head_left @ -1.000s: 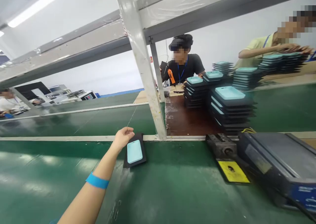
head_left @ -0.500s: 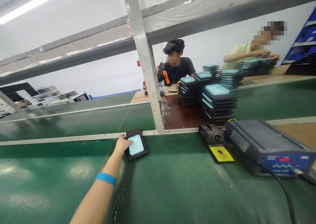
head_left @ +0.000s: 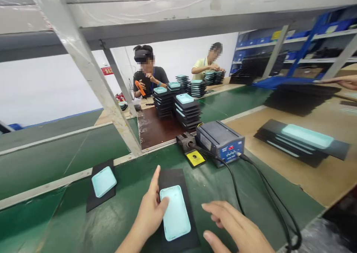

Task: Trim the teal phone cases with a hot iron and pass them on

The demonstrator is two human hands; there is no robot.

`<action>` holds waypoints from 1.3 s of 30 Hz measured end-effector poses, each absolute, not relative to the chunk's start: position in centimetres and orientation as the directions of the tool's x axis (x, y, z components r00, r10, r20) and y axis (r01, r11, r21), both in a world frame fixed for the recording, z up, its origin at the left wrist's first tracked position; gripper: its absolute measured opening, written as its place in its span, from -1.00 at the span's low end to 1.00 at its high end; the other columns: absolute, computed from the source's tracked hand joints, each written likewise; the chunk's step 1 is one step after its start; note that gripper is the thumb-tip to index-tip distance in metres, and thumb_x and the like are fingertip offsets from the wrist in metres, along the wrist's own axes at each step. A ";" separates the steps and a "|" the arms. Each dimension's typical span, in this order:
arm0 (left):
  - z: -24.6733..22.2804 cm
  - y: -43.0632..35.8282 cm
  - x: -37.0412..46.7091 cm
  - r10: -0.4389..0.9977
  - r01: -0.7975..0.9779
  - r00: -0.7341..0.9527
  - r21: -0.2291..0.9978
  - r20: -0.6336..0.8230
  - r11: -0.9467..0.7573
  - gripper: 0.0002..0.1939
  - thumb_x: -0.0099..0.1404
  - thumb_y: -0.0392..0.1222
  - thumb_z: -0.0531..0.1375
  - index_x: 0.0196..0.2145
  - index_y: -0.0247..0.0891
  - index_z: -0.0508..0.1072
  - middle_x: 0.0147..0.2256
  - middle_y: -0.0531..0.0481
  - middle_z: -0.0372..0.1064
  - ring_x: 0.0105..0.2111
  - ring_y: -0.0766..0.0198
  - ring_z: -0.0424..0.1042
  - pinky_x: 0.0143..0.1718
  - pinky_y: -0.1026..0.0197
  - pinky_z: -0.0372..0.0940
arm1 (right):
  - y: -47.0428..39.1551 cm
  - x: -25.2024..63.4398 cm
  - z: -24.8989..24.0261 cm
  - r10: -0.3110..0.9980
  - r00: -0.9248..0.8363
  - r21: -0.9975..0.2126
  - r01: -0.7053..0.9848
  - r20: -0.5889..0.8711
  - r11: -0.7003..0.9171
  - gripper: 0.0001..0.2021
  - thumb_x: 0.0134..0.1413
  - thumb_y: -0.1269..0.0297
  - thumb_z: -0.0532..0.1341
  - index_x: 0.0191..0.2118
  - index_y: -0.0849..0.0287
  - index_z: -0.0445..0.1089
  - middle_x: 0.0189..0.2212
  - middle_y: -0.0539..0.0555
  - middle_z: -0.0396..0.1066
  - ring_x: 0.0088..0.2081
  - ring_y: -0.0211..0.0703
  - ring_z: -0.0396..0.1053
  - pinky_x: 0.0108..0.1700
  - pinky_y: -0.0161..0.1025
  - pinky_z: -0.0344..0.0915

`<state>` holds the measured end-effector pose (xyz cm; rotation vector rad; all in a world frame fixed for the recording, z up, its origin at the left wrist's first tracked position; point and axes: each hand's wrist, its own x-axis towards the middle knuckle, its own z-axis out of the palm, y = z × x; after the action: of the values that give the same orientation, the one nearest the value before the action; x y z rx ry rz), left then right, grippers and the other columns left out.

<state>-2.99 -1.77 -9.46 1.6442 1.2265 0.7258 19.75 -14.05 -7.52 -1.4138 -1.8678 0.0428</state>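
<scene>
In front of me a light blue shallow plastic case (head_left: 176, 221) with rounded corners lies on a flat black panel (head_left: 172, 178). My left hand (head_left: 152, 206) grips them at the left edge, thumb on the case's rim and index finger stretched along the panel's side; the other fingers are hidden. To the right of the case, my right hand (head_left: 230, 223) hovers apart from it, fingers spread and holding nothing. Another light blue case (head_left: 104, 182) rests tilted on its own black panel (head_left: 92, 204) at the left, against the bench's pale rail.
A soldering station (head_left: 221, 141) stands ahead with its iron holder, yellow sponge tray (head_left: 195, 158) and black cables. Behind it rise stacks of cases on panels (head_left: 187, 113). More lie at right (head_left: 304, 141). Two co-workers sit opposite; another person's hand (head_left: 346, 82) shows at right. A slanted post (head_left: 92, 78) stands left.
The view has swung right. My left hand has let go of the case at the rail and now holds another nearer me. My right hand has come into view.
</scene>
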 end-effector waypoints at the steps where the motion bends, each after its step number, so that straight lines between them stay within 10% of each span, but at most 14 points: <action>1: -10.0 -2.0 -2.4 0.935 0.483 0.350 0.867 -0.063 -0.122 -0.16 0.23 -0.23 0.10 0.40 -0.10 -0.15 -0.40 0.11 0.30 -0.52 0.35 0.21 -0.43 0.32 0.18 | -14.0 19.6 -7.6 0.826 -0.084 -0.438 0.815 0.557 0.379 -0.73 0.27 0.20 0.12 0.06 0.05 0.26 -0.14 0.05 0.45 -0.23 -0.27 0.51 -0.20 -0.42 0.48; 8: -9.1 -0.5 -3.7 0.944 0.832 0.327 0.487 -0.041 -0.267 -0.41 0.33 0.00 0.01 0.26 -0.21 0.23 -0.16 -0.10 0.33 -0.40 0.21 0.38 -0.35 0.16 0.31 | -14.6 22.9 -6.6 0.784 0.009 -0.444 0.829 0.620 0.341 -0.79 0.28 0.29 0.13 0.01 0.08 0.31 -0.17 0.03 0.42 -0.18 -0.35 0.45 -0.14 -0.50 0.38; 18: -11.3 1.6 -4.1 0.913 0.587 0.402 0.745 0.072 -0.317 -0.62 0.23 -0.11 0.14 0.00 -0.12 0.51 -0.21 -0.09 0.40 -0.44 0.25 0.40 -0.48 0.24 0.31 | -8.2 29.9 -9.2 0.804 0.234 -0.571 0.806 0.546 0.153 -0.78 0.25 0.18 0.12 -0.07 0.04 0.45 -0.34 -0.01 0.48 -0.44 -0.26 0.42 -0.42 -0.32 0.34; 26: -12.4 2.6 -5.0 0.936 0.520 0.347 0.819 0.056 -0.242 -0.65 0.26 -0.05 0.17 -0.05 -0.18 0.54 -0.26 -0.08 0.41 -0.41 0.26 0.39 -0.42 0.25 0.32 | -3.2 25.7 -10.6 0.916 0.164 -0.822 0.519 0.365 0.234 -0.40 0.24 0.01 0.19 0.28 0.15 0.08 -0.29 0.01 0.41 -0.39 -0.28 0.44 -0.36 -0.31 0.44; 39: -12.7 2.1 -5.0 0.934 0.480 0.356 0.849 0.041 -0.221 -0.64 0.29 -0.10 0.14 0.00 -0.18 0.51 -0.26 -0.07 0.38 -0.41 0.29 0.36 -0.43 0.27 0.30 | -1.8 23.9 -8.2 0.767 0.250 -0.704 0.623 0.591 0.340 -0.73 0.31 0.10 0.14 -0.08 0.19 0.40 -0.21 0.05 0.43 -0.22 -0.24 0.41 -0.18 -0.20 0.39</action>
<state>-5.04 2.09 -12.72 1.8427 1.2388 0.7390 23.94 -1.75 -8.17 -1.3531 -1.4425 0.1553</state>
